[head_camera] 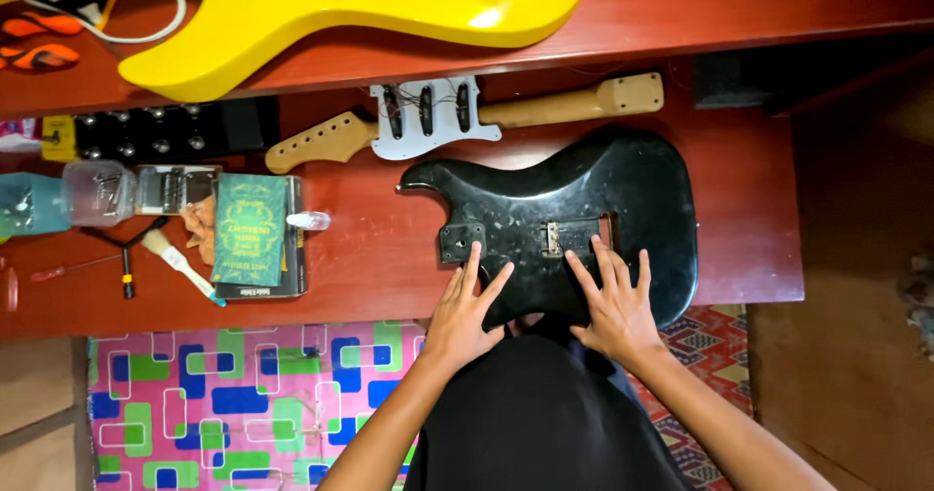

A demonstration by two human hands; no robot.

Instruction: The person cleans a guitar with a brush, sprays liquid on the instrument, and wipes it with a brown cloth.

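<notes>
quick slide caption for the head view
Both hands, left and right, rest flat on a black guitar body on a red table.

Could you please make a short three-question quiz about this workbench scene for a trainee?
1. True or false: both hands lie flat on the black guitar body.
2. Which lies farther from the person: A) yellow guitar body, B) white pickguard?
3. Which hand is nearer the metal plate in the cavity?

Key: 1 true: left hand, right hand. 2 A. 3 right hand.
</notes>
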